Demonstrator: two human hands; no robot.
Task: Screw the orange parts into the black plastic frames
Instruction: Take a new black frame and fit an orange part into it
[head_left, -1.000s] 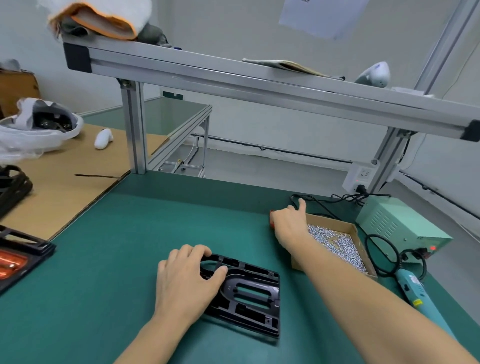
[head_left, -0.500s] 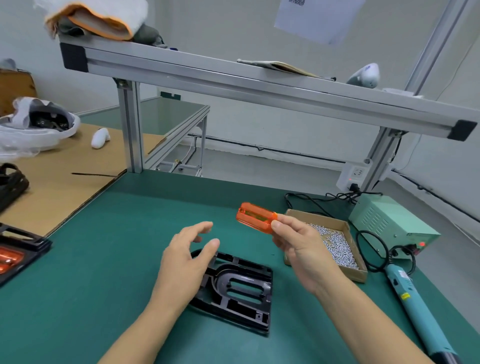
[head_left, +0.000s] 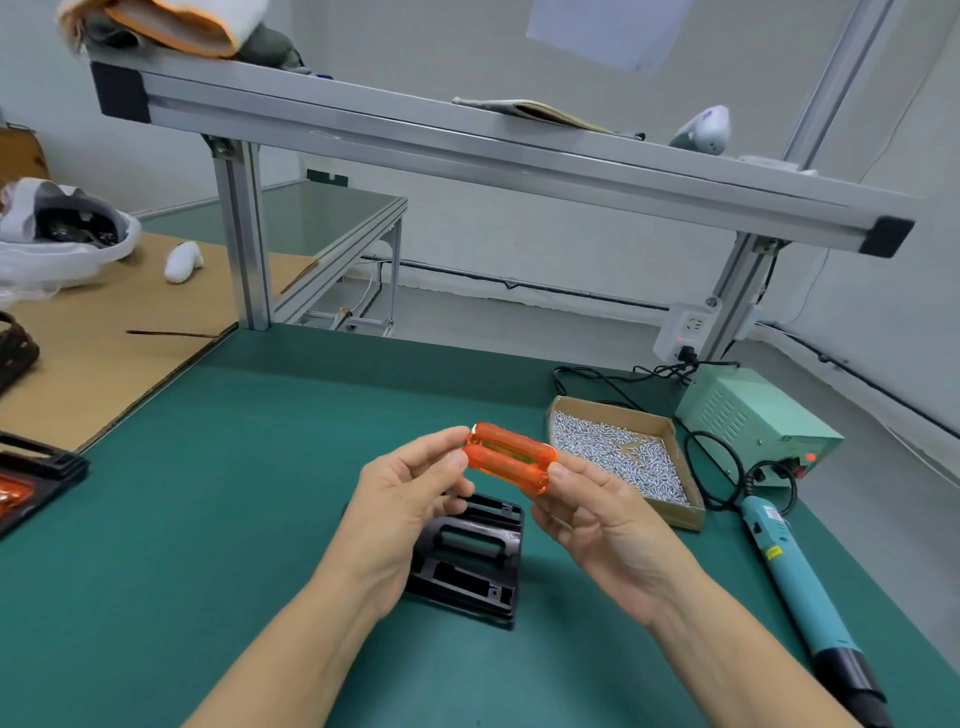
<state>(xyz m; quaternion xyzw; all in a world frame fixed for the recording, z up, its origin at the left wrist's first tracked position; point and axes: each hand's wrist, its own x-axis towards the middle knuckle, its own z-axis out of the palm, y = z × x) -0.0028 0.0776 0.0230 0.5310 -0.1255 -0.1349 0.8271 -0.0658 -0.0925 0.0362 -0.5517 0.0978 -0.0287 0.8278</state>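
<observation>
Both hands pinch one orange part (head_left: 509, 457) by its ends: left hand (head_left: 410, 499) on the left end, right hand (head_left: 602, 519) on the right, raised above a green mat (head_left: 208, 519). Directly below, partly hidden by the hands, a black plastic frame (head_left: 467, 561) lies on the mat. To the right sit a cardboard box of screws (head_left: 623, 452), an electric screwdriver (head_left: 789, 566) and a pale green power supply (head_left: 753, 415).

Green workbench (head_left: 208, 519), pale grey walls (head_left: 519, 218)
</observation>
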